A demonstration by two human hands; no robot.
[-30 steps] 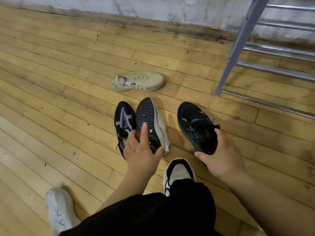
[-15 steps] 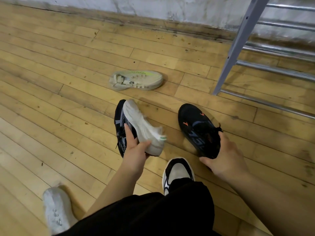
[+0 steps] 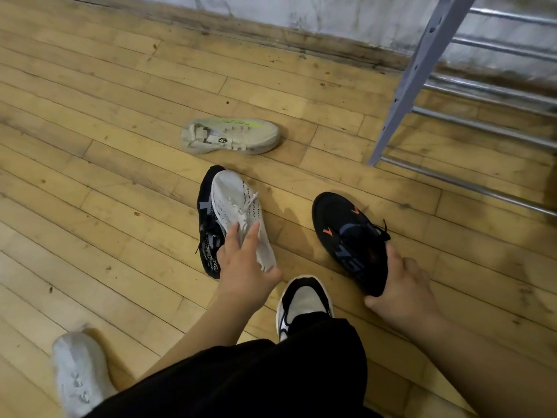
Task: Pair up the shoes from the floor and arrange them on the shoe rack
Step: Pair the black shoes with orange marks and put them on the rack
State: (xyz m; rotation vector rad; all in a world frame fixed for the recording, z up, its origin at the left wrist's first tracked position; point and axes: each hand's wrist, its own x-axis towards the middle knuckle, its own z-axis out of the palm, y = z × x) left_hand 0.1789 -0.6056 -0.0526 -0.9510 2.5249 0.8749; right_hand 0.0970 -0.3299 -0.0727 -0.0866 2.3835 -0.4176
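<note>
Shoes, floor, near rack (image 3: 420, 70): left hand (image 3: 244, 267) rests straight-fingered on white shoe (image 3: 238, 203) overlapping black patterned shoe (image 3: 208, 236); right hand (image 3: 404, 282) grips orange-marked black shoe (image 3: 346, 233) at heel. I'd move white clear, then align blacks toe-to-toe.

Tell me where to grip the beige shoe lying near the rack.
Probably across its middle, from above. The beige shoe lies on its side with the sole towards the camera, so a thumb on the sole and fingers over the hidden upper would span it. Its opening seems to face away.
</note>
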